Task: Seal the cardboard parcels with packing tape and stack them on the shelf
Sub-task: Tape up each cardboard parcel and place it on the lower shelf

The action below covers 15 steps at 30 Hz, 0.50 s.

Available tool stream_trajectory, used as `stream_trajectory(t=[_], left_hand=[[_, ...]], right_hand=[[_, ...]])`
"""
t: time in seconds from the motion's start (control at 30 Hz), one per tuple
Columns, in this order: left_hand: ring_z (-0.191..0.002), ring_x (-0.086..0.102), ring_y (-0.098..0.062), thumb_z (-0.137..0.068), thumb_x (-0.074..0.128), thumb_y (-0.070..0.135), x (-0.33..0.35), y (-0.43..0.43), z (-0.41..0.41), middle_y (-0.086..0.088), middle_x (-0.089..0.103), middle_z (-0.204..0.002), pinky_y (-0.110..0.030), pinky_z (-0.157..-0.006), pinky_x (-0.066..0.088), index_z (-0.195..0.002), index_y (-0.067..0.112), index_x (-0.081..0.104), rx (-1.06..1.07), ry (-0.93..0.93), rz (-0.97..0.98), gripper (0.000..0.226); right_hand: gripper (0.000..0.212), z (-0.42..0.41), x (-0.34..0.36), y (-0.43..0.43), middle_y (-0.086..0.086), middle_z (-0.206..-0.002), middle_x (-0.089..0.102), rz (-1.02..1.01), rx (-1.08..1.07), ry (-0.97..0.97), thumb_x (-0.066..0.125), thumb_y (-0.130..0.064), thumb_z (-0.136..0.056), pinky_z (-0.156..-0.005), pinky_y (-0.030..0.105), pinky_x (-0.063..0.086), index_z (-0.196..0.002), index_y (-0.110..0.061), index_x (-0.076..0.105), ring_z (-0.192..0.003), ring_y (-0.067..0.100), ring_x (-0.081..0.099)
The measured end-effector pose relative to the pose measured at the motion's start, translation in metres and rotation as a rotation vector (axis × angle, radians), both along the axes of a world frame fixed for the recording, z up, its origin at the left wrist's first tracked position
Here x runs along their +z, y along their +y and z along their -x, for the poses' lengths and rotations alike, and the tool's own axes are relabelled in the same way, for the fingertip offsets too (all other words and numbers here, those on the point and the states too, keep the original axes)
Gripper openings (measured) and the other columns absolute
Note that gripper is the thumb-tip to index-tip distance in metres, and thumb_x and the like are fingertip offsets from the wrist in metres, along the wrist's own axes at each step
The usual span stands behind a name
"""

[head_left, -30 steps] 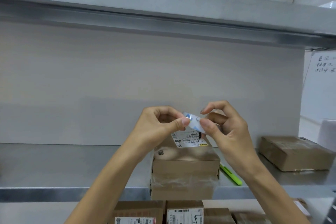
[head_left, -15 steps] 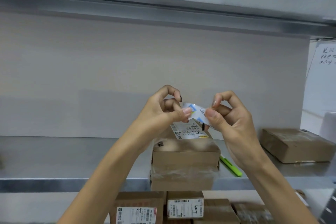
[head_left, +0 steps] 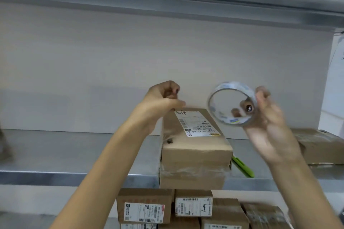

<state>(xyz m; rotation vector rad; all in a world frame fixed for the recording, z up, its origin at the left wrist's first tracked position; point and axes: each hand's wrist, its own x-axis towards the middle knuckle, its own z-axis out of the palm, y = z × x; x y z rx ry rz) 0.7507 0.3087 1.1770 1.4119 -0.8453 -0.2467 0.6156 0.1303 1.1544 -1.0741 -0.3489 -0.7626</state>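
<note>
Gripping the tape roll (head_left: 230, 120), right hand (head_left: 270, 128) hovers beside the parcel (head_left: 193, 147) lying lengthwise away; left hand (head_left: 163, 98) curls at its far end, grip unclear

On the shipping label (head_left: 197, 123) atop the parcel (head_left: 195, 156) on the shelf (head_left: 74, 154) you can read "P021-00 69", upside down to you, with a pen scrawl at its far end. Below, the side label (head_left: 193, 206) of a lower box (head_left: 193, 193) reads "505 E72 071", turned sideways. The tape roll (head_left: 230, 121) carries blue-yellow print that is too blurred to read.
</note>
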Motion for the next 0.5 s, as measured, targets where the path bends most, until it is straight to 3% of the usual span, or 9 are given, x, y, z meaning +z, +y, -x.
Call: stream_trajectory(t=[0.1, 0.2, 0.27, 0.33, 0.4, 0.5], left_hand=[[-0.062, 0.043, -0.011, -0.085, 0.065, -0.004, -0.012, 0.011, -0.009, 0.004, 0.039, -0.062, -0.022, -0.066, 0.044, -0.080, 0.015, 0.050, 0.097, 0.000, 0.015, 0.025], [-0.074, 0.055, -0.014, -0.088, 0.064, 0.002, -0.028, 0.018, -0.011, 0.000, 0.053, -0.073, -0.032, -0.084, 0.053, -0.088, 0.015, 0.057, 0.126, 0.000, 0.004, 0.015], [-0.082, 0.060, -0.012, -0.090, 0.062, 0.003, -0.039, 0.021, -0.012, -0.002, 0.061, -0.082, -0.033, -0.091, 0.052, -0.093, 0.014, 0.061, 0.167, -0.008, 0.001, 0.012], [-0.089, 0.063, -0.006, -0.091, 0.061, 0.004, -0.050, 0.021, -0.013, 0.000, 0.068, -0.093, -0.024, -0.089, 0.050, -0.096, 0.013, 0.064, 0.216, -0.052, -0.007, 0.011], [-0.098, 0.062, 0.004, -0.093, 0.058, 0.005, -0.060, 0.020, -0.014, 0.008, 0.070, -0.104, -0.014, -0.086, 0.047, -0.099, 0.015, 0.066, 0.252, -0.134, -0.030, 0.014], [-0.117, 0.054, 0.004, -0.096, 0.054, 0.009, -0.073, 0.017, -0.016, 0.019, 0.065, -0.117, -0.022, -0.102, 0.039, -0.105, 0.024, 0.069, 0.246, -0.262, -0.054, 0.023]], right_hand=[[0.023, 0.011, 0.002, -0.029, -0.010, -0.072, 0.069, 0.217, -0.445, -0.010, 0.062, -0.021, -0.086, -0.070, 0.015, 0.052, -0.106, -0.026, 0.052, -0.070, 0.002, 0.062], [0.027, 0.011, -0.022, -0.060, -0.011, -0.084, 0.072, 0.611, -0.882, 0.240, 0.060, -0.005, -0.091, -0.074, 0.021, 0.053, -0.102, -0.030, 0.060, -0.073, 0.006, 0.068], [0.035, 0.009, -0.053, -0.077, -0.006, -0.096, 0.072, 0.793, -0.902, 0.444, 0.063, -0.003, -0.088, -0.078, 0.023, 0.053, -0.093, -0.038, 0.062, -0.080, 0.006, 0.068], [0.044, 0.007, -0.086, -0.088, 0.002, -0.100, 0.071, 0.954, -0.892, 0.608, 0.064, 0.000, -0.086, -0.077, 0.006, 0.046, -0.088, -0.044, 0.061, -0.087, -0.006, 0.064], [0.041, 0.007, -0.102, -0.090, 0.008, -0.099, 0.069, 1.022, -0.913, 0.683, 0.066, 0.003, -0.084, -0.074, -0.002, 0.040, -0.089, -0.038, 0.065, -0.084, -0.012, 0.061], [0.029, 0.005, -0.100, -0.087, 0.007, -0.093, 0.069, 1.130, -0.945, 0.705, 0.074, 0.005, -0.076, -0.077, 0.012, 0.043, -0.090, -0.021, 0.073, -0.082, 0.010, 0.065]])
